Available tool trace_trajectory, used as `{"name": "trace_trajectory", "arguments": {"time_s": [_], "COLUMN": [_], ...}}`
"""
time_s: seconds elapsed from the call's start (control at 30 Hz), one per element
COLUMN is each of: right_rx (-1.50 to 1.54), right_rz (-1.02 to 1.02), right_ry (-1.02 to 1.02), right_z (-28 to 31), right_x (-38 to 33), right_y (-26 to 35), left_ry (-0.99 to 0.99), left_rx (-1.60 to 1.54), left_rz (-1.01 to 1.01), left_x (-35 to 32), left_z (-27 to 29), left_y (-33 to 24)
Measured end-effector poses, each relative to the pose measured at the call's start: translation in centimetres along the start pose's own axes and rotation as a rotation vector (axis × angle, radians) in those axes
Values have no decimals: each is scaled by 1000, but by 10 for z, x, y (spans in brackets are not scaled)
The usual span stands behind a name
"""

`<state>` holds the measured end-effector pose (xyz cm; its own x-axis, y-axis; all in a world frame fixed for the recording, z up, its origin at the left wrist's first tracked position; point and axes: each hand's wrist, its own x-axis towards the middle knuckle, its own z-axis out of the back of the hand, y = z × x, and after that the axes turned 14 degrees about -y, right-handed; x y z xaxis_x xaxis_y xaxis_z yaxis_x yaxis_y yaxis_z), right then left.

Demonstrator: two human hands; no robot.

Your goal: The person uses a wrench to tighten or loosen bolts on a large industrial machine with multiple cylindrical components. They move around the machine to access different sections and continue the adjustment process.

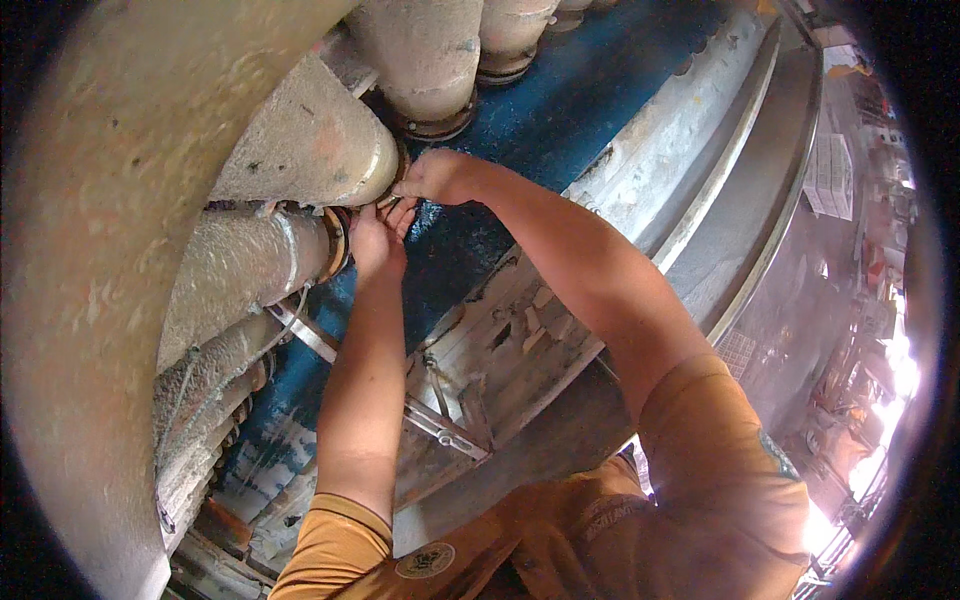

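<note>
My left hand is raised palm up beside the rim of a dusty beige cylinder, its fingers curled under the edge. Just above it, my right hand comes from the right with bent, pinched fingertips against the same rim. The two hands nearly touch. What lies between their fingers is small and mostly hidden. Below and to the left, a second cylinder ends in a brass-coloured ring. Behind my hands runs a blue, worn surface.
More dusty cylinders line up above and below. A large curved beige body fills the left side. A metal bar crosses beneath my left forearm. Grey ledges run along the right; a white stack stands on the floor beyond.
</note>
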<state>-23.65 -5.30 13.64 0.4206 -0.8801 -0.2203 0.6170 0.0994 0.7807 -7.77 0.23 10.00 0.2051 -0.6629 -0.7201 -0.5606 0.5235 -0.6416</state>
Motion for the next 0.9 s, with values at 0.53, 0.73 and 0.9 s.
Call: {"name": "trace_trajectory", "arguments": {"time_s": [0.53, 0.73, 0.9], "right_rx": [612, 372, 34], "right_rz": [-420, -160, 185], "right_ry": [-610, -187, -67], "right_z": [-96, -27, -3], "right_x": [-38, -28, -3], "right_y": [15, 13, -2], "left_ry": [12, -12, 11], "left_rx": [-8, 2, 0], "left_rz": [-28, -24, -6], "left_x": [10, 3, 2], "left_z": [5, 6, 2], "left_y": [7, 0, 0]}}
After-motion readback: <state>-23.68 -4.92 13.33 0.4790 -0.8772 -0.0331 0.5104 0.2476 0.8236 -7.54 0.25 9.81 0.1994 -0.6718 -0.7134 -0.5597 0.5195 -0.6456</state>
